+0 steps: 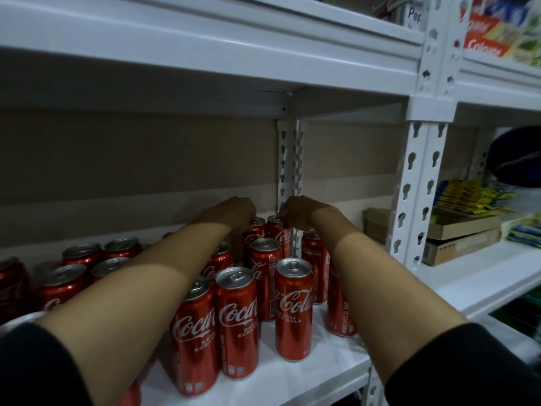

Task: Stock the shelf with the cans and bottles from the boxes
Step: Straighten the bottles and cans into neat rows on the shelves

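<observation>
fingers [252, 220] hidden behind rear cans [265, 230], arms crossing shelf [322, 373]

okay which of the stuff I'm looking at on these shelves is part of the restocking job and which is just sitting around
Job: red cola cans on the white shelf; left hand and right hand, each gripping a back-row can top.

Lying about: toothpaste boxes, yellow packets, cardboard boxes.

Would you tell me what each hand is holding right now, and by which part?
Each grips a red can by its top rim at the shelf's back: left hand on the left back can, right hand on the right back can.
</observation>
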